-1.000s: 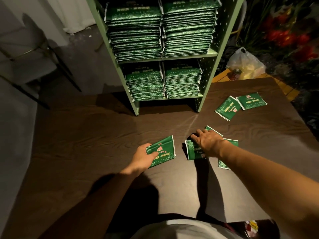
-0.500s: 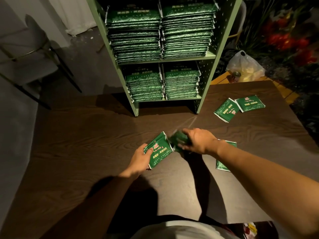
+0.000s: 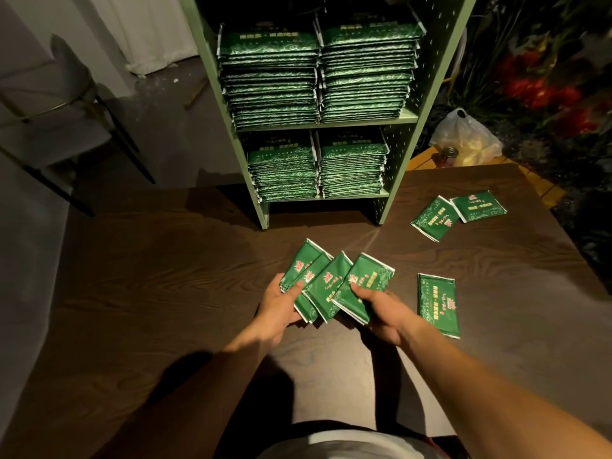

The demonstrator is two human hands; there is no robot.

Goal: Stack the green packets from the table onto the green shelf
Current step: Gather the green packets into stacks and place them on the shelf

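Holding a fan of green packets (image 3: 331, 283) over the dark wooden table (image 3: 165, 293), the person has both hands on the bundle. The left hand (image 3: 276, 309) grips the two leftmost packets, its thumb pressed on top of them and its fingers curled beneath, out of sight. The right hand (image 3: 381, 309) pinches the rightmost packet (image 3: 367, 283), thumb on its face and fingers tucked under it. The packets overlap one another, tilted up and to the right.

One single packet (image 3: 437, 303) lies flat on the table just right of the right hand, not touched by it. Two more packets (image 3: 457, 217) lie near the far right edge of the table, their corners overlapping.

The green shelf (image 3: 430, 61) stands on the far side of the table. Its two visible levels each carry two side-by-side stacks of packets (image 3: 314, 77), the upper stacks taller than the lower ones.

Beyond the table at the right sit a plastic bag (image 3: 467, 134) and a small can (image 3: 447, 155). A chair (image 3: 66, 104) stands at the left.
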